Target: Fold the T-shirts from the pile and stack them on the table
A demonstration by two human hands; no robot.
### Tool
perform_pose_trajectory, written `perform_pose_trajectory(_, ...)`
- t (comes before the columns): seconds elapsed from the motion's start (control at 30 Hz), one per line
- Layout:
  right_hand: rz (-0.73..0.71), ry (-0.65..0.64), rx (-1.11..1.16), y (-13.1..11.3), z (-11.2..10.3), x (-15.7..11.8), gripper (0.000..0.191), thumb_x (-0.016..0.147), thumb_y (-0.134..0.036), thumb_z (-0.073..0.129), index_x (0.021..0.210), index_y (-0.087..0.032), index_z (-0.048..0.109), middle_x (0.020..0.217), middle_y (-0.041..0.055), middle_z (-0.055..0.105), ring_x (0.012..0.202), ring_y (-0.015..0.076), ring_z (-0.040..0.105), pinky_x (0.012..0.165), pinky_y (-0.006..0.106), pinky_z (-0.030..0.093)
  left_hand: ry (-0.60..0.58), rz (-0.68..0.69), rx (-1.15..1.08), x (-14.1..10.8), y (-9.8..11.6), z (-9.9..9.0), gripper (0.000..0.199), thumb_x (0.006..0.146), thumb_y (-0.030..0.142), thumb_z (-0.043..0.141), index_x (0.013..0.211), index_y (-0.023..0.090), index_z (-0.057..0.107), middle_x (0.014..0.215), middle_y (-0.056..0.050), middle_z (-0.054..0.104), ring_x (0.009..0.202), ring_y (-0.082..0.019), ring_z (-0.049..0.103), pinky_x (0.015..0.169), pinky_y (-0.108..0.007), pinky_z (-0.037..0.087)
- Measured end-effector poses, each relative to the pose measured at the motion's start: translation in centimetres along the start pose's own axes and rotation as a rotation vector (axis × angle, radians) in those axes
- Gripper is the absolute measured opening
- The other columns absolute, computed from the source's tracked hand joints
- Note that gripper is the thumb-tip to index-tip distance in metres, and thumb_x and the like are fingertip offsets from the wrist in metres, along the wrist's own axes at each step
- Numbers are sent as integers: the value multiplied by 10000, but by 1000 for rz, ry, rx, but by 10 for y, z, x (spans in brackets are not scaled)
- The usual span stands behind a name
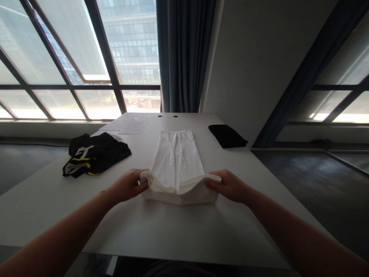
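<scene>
A white garment (186,154) lies lengthwise on the white table (173,231), its waistband-like edge at the far end. Its near end is folded up and lifted a little off the table. My left hand (132,185) pinches the left corner of that folded end, thumb toward the middle. On the other side my right hand (227,185) grips the right corner in the same way. The cloth sags between the two hands.
At the left lies a crumpled black garment (100,154) with yellow trim and white lettering. Papers (134,125) rest at the far left. A folded black cloth (226,135) sits near the right edge.
</scene>
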State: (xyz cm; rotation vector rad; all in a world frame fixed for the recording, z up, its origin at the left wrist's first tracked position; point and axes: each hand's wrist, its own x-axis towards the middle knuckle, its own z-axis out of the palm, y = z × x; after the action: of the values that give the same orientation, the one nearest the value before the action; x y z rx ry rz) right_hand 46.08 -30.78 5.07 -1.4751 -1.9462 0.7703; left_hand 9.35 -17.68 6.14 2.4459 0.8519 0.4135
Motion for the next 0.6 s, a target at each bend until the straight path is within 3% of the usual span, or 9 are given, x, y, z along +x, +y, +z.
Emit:
perform_pose_trajectory(0.07,99,57,71,17,-10,29,490,917,-616,614,896,-133,697,838,47,704,745,165,629,661,237,464,52,-82,-95,29,-19,2,474,880,605,570,875,153,713,845,-73,739,794,-207,649,749,-291,532)
perform_pose_trajectory(0.13,159,125,71,38,-12,55,475,911,-591,611,950,-128,712,890,52,721,795,180,651,693,238,466,95,-167,-194,53,-39,9,576,849,694,568,966,148,710,933,-78,751,853,-225,656,756,-294,525)
perform_pose_trajectory(0.23,246,216,-148,71,0,80,382,924,-491,604,993,-140,738,910,62,732,835,196,663,722,248,445,133,-279,-31,74,-64,25,517,852,677,560,922,179,677,870,-41,720,791,-187,611,716,-268,460)
perform_pose_trajectory(0.37,210,258,-386,97,17,87,330,921,-420,629,1097,-171,754,981,76,737,891,206,666,802,272,450,137,-260,240,80,-78,41,334,913,529,510,899,215,621,827,-25,674,736,-164,563,703,-268,392)
perform_pose_trajectory(0.47,156,274,-389,101,19,86,318,929,-397,627,1102,-166,758,972,82,728,909,206,658,864,288,471,138,-280,313,80,-81,44,276,927,477,486,901,225,595,850,-36,678,745,-174,574,684,-275,363)
perform_pose_trajectory(0.6,165,272,-368,103,17,89,322,926,-403,640,1103,-162,760,985,88,717,908,208,649,896,306,486,53,-342,309,77,-81,38,230,899,451,527,906,234,602,846,-35,697,751,-184,600,665,-284,348)
